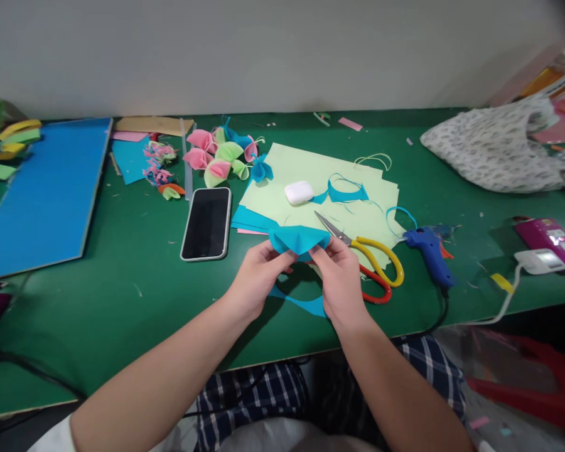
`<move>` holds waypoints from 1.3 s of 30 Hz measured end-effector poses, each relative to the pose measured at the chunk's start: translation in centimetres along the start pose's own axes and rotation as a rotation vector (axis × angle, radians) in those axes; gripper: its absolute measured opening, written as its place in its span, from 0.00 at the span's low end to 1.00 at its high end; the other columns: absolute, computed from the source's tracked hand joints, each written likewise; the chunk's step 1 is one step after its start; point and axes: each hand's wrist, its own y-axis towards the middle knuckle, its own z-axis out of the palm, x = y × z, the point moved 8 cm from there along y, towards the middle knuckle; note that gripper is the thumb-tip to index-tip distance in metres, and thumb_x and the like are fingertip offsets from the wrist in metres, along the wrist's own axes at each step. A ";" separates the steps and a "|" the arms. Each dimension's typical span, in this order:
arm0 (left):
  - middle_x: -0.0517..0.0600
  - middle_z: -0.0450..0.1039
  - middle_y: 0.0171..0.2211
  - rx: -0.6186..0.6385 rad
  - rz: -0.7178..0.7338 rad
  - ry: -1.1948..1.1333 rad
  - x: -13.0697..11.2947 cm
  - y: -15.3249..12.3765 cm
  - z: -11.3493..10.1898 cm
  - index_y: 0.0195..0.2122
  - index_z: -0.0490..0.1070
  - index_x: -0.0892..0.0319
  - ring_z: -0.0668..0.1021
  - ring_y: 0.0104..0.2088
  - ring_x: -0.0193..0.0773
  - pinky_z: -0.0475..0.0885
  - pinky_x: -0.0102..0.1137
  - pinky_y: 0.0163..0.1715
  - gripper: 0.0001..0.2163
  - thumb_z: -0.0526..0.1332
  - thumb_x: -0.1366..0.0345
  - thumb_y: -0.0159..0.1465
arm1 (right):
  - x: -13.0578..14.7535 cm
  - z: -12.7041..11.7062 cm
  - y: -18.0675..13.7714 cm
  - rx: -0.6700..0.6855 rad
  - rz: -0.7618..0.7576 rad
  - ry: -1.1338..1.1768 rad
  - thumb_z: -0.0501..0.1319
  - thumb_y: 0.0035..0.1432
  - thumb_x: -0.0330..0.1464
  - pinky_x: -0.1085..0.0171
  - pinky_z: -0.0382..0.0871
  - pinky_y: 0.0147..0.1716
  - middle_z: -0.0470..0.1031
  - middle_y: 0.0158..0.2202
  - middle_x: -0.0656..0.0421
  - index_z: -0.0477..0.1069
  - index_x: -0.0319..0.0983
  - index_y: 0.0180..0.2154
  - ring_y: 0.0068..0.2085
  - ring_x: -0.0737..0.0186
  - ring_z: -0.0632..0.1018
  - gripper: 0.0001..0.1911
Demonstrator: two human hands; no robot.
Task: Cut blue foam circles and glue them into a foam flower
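Between my two hands is a folded piece of blue paper, pinched at both ends above the green table. My left hand closes on its left side, thumb on the near face. On the right side my right hand grips it the same way. Beneath them lies a curved blue paper offcut. Scissors with yellow and red handles rest just right of my right hand, blades on pale green paper sheets. A white rounded case sits on those sheets beside a blue paper scrap.
Left of the sheets lies a phone, with folded pink and green paper flowers behind it. A blue glue gun with a cable lies to the right. Farther out are a blue board and a patterned cloth bag.
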 end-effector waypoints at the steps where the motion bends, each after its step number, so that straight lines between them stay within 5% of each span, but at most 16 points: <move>1: 0.45 0.77 0.31 0.002 -0.006 0.001 0.0 0.0 0.0 0.30 0.77 0.56 0.72 0.29 0.29 0.67 0.24 0.30 0.07 0.69 0.62 0.52 | 0.0 -0.1 0.0 -0.004 0.000 0.010 0.67 0.51 0.34 0.68 0.66 0.29 0.70 0.23 0.64 0.72 0.39 0.25 0.27 0.69 0.70 0.07; 13: 0.46 0.76 0.29 -0.032 0.071 0.146 -0.6 0.1 -0.4 0.32 0.77 0.58 0.73 0.29 0.32 0.66 0.25 0.29 0.08 0.67 0.60 0.53 | -0.3 -0.5 0.2 -0.017 -0.006 -0.087 0.67 0.51 0.38 0.66 0.69 0.31 0.71 0.28 0.63 0.70 0.41 0.32 0.31 0.66 0.73 0.10; 17: 0.45 0.74 0.27 -0.034 0.144 0.289 -1.2 0.0 -0.5 0.32 0.76 0.60 0.71 0.27 0.31 0.66 0.26 0.28 0.09 0.65 0.61 0.55 | 3.1 -1.1 -0.4 -0.113 -0.344 -0.500 0.67 0.49 0.33 0.60 0.72 0.39 0.70 0.44 0.57 0.66 0.45 0.46 0.45 0.59 0.74 0.21; 21: 0.44 0.71 0.24 -0.019 0.178 0.424 -1.7 -0.2 -0.4 0.32 0.74 0.60 0.69 0.24 0.30 0.64 0.25 0.25 0.07 0.63 0.62 0.56 | 5.4 0.5 -1.6 -0.015 -0.687 -0.873 0.61 0.55 0.26 0.54 0.68 0.49 0.72 0.44 0.55 0.73 0.44 0.40 0.49 0.55 0.72 0.10; 29: 0.47 0.74 0.31 -0.110 0.257 0.266 -2.4 -0.6 -0.9 0.50 0.69 0.56 0.75 0.31 0.33 0.71 0.27 0.32 0.21 0.66 0.64 0.55 | 4.2 -0.5 -1.0 -0.065 -0.519 -0.809 0.62 0.56 0.31 0.58 0.71 0.39 0.78 0.34 0.59 0.73 0.42 0.34 0.38 0.58 0.76 0.03; 39: 0.47 0.75 0.34 0.063 0.189 0.161 -2.4 -1.0 0.7 0.47 0.71 0.56 0.75 0.35 0.36 0.71 0.28 0.36 0.17 0.62 0.68 0.55 | 4.5 -0.7 -1.1 -0.115 -0.497 -0.801 0.62 0.55 0.31 0.60 0.71 0.36 0.78 0.31 0.60 0.74 0.42 0.33 0.35 0.59 0.76 0.02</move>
